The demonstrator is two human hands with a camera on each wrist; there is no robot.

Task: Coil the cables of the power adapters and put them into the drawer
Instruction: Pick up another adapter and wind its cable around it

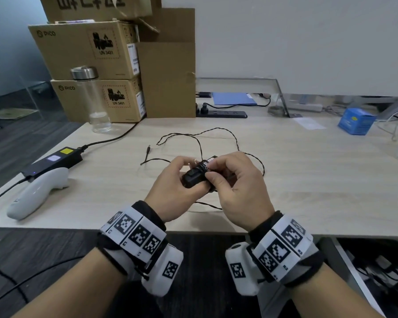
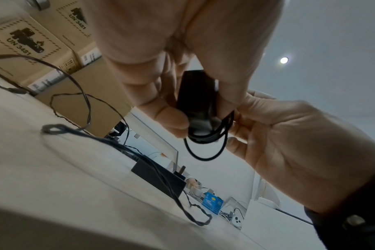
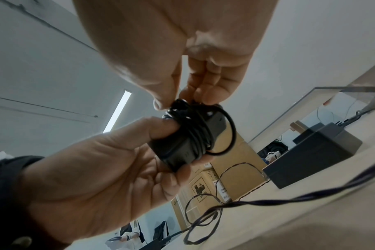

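A small black power adapter [image 1: 191, 179] [image 2: 196, 101] [image 3: 178, 148] sits in my left hand [image 1: 170, 180] [image 3: 96, 169], fingers curled round its body, just above the table. Its black cable [image 3: 195, 133] is wound several turns round the body, with one slack loop [image 2: 203, 157] hanging off. My right hand [image 1: 234, 180] [image 3: 171, 59] pinches that cable at the adapter's top end. A second black adapter [image 2: 158, 177] [image 3: 310, 152] lies on the table behind my hands. Its thin twisted cable [image 1: 216, 129] [image 2: 75, 94] sprawls loose.
A large black power brick [image 1: 53, 161] and a white controller [image 1: 37, 193] lie at the left. A glass bottle [image 1: 92, 99], cardboard boxes [image 1: 97, 53] and a power strip [image 1: 223, 114] line the back. A blue box [image 1: 356, 121] is far right. An open drawer [image 1: 377, 267] shows below the table's right edge.
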